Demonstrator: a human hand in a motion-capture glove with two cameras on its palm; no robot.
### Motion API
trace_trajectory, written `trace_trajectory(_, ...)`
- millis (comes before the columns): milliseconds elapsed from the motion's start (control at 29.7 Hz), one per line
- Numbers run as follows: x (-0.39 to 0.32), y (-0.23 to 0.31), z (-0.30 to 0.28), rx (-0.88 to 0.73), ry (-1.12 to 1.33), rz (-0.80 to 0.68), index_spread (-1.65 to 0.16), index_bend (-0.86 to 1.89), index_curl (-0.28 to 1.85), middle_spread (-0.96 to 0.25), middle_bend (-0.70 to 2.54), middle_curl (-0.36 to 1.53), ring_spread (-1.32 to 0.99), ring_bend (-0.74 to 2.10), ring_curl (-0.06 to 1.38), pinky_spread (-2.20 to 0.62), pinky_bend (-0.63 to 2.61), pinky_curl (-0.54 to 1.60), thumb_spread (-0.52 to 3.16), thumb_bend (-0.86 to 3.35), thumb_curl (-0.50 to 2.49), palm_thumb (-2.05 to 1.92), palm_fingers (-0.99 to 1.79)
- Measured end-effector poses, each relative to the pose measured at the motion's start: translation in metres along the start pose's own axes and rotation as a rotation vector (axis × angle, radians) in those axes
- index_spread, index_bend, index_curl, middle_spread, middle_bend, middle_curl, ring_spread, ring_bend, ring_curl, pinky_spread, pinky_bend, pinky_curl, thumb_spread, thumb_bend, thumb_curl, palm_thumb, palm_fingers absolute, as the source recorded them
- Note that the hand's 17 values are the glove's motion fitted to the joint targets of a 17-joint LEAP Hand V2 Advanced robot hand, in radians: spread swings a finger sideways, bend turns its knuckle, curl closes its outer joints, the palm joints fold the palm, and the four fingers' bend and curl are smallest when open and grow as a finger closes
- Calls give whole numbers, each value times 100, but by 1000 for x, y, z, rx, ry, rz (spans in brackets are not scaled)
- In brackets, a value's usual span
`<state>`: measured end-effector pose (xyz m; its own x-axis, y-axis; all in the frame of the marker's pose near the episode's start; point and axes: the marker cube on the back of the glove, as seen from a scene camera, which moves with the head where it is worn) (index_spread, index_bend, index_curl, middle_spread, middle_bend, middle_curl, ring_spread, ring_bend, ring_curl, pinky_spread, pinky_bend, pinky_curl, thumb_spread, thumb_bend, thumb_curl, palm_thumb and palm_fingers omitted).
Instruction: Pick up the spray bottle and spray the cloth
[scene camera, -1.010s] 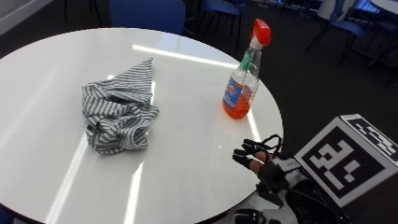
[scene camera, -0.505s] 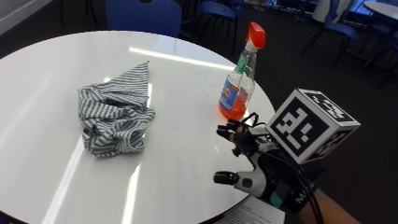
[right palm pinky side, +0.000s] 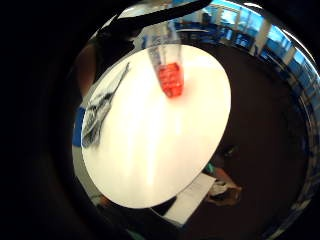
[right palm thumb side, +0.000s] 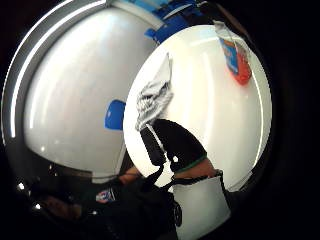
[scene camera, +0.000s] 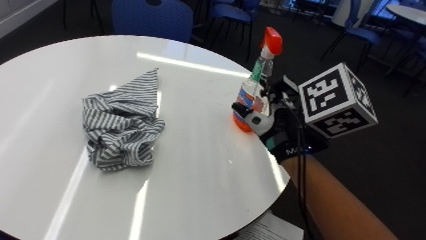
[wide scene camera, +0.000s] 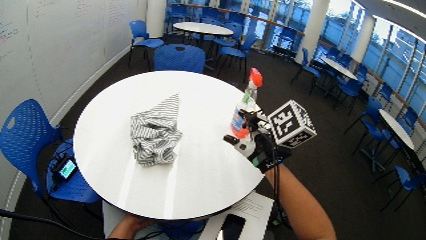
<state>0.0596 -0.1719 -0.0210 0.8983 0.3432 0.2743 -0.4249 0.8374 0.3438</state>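
A clear spray bottle (scene camera: 256, 95) with an orange-red trigger head and orange liquid in its base stands upright near the right edge of the round white table (scene camera: 200, 175). My gloved right hand (scene camera: 276, 127) is right beside the bottle's base on the table-edge side, fingers spread toward it and not wrapped round it. A crumpled grey-and-white striped cloth (scene camera: 123, 125) lies left of the bottle, well apart from it. In the thumb side palm view the black thumb (right palm thumb side: 175, 140) sticks out over the table, with the cloth (right palm thumb side: 152, 95) and bottle (right palm thumb side: 234, 55) beyond. In the little finger side palm view the bottle (right palm pinky side: 167, 70) stands close ahead.
A blue chair (scene camera: 153, 17) stands behind the table and another blue chair (wide scene camera: 30, 130) to its left. Papers (scene camera: 266, 232) lie below the table's near edge. More chairs and tables fill the room behind.
My hand has risen from below the table's edge and moved in toward the bottle's base. Bottle and cloth have stayed put; the outside camera has shifted.
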Motion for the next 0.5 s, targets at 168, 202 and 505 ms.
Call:
trace_trajectory(168, 16, -34, 0, 179, -98, 165, -37, 10, 26, 0, 22, 31, 1, 39, 30, 22, 28, 33, 111, 0, 28, 50, 51)
trace_trajectory(202, 18, -41, 1, 198, -128, 190, -37, 10, 25, 0, 22, 31, 1, 39, 30, 22, 28, 33, 111, 0, 29, 51, 51)
trace_trajectory(505, 35, -83, 18, 226, -406, 353, -34, 11, 24, -3, 28, 35, -1, 40, 31, 21, 26, 33, 108, 1, 32, 65, 53)
